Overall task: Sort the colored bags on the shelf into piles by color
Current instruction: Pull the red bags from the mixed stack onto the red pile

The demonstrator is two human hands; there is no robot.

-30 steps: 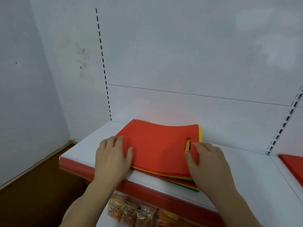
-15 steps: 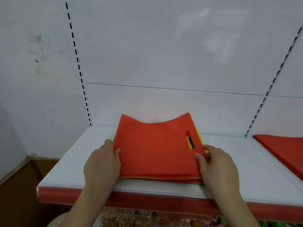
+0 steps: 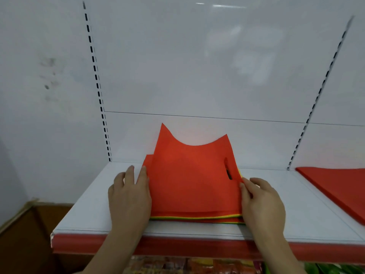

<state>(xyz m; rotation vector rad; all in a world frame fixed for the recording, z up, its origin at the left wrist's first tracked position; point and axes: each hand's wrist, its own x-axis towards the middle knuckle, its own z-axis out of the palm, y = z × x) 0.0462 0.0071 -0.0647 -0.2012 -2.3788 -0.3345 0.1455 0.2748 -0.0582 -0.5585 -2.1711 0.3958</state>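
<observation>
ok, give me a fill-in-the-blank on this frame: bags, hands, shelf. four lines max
1. The top bag of the stack is ____ in colour.
2. Its far edge curls ____ off the stack.
3. The left hand and right hand grip the top bag by its two ____.
4. A separate red pile lies on the shelf to the ____ of the stack.

Missing words: red; up; sides; right

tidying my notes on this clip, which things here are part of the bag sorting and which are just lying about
Part of the job:
- top red bag, lifted at its far edge
- mixed stack beneath it
- red pile at right
- left hand and right hand, at the top bag's sides
- shelf

Lying about:
- packaged goods on the lower shelf
</observation>
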